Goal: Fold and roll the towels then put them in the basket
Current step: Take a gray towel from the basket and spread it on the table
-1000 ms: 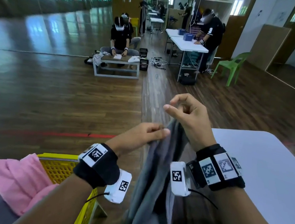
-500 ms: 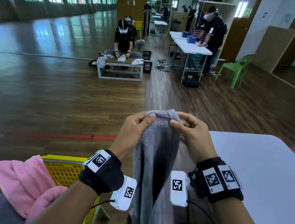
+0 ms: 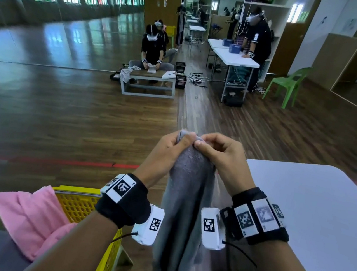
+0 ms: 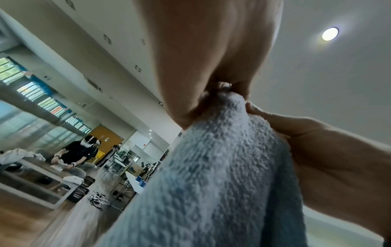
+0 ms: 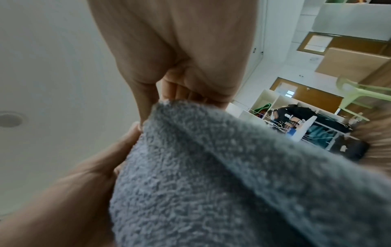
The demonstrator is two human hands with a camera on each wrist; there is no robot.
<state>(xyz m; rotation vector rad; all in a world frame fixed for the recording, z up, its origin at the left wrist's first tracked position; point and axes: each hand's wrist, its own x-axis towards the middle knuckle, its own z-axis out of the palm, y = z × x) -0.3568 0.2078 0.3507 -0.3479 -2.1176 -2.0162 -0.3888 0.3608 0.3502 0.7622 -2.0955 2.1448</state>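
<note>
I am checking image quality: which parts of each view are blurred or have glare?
Head view: floor glare from the windows; grey towel soft at the bottom edge. Left wrist view: ceiling lamp flares, floor is smeared. Right wrist view: towel's near part and the right edge are blurred.

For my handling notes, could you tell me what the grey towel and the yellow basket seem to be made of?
Grey towel: looks like terry cloth, matte, with a looped, nubbly pile; it hangs limp. Yellow basket: probably moulded plastic, with a smooth, slightly glossy rim and perforated lattice walls.
</note>
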